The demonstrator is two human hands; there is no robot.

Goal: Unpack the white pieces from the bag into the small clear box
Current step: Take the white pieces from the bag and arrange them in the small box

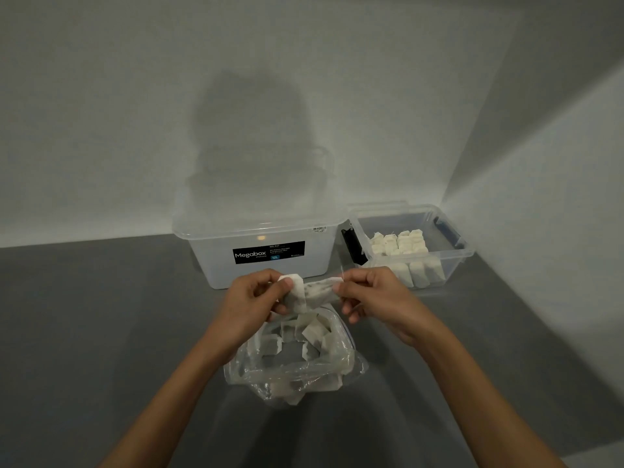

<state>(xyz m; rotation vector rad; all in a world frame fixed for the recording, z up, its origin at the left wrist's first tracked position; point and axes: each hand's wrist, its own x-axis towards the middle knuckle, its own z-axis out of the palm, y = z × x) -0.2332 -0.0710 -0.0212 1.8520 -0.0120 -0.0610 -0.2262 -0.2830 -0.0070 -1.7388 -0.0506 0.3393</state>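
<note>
A clear plastic bag (290, 376) lies open on the grey floor, with several white pieces (312, 332) inside. Just above it, my left hand (251, 298) and my right hand (368, 293) hold white pieces (312, 292) stretched between them; each hand pinches one end. The small clear box (452, 255) stands at the right by the wall corner, lid off, with rows of white pieces (398, 244) packed upright inside.
A larger translucent box (263, 265) with a black "Megabox" label stands against the back wall, left of the small box. White walls meet in a corner behind the small box. Grey floor spreads to the left and front.
</note>
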